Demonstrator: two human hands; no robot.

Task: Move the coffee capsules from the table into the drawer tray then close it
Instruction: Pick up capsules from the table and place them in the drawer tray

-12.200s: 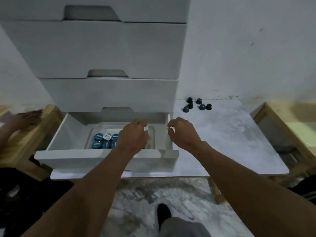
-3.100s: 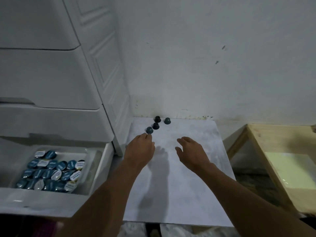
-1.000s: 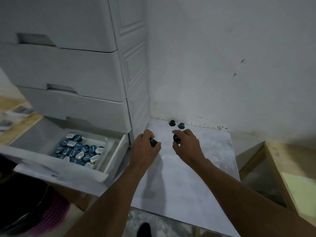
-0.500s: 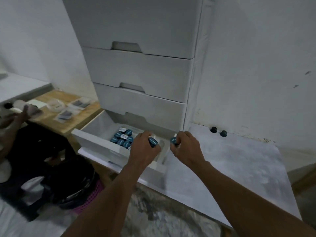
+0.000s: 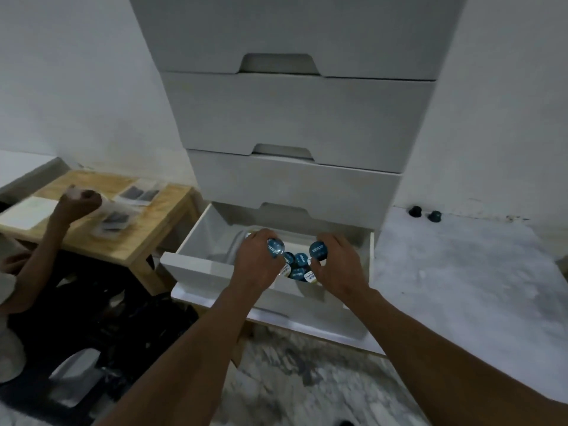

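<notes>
Two capsules, one pinched in my left hand (image 5: pixel 257 265) and one in my right hand (image 5: pixel 335 265), hang foil-up over the drawer tray (image 5: pixel 234 248) so they drop flat among the others.

Both hands — left (image 5: pixel 256 265), right (image 5: pixel 336 267) — reach forward, fingers curled shut, arms extended.

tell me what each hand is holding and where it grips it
Left hand pinches a blue capsule by its rim; right hand pinches another capsule likewise.
</notes>
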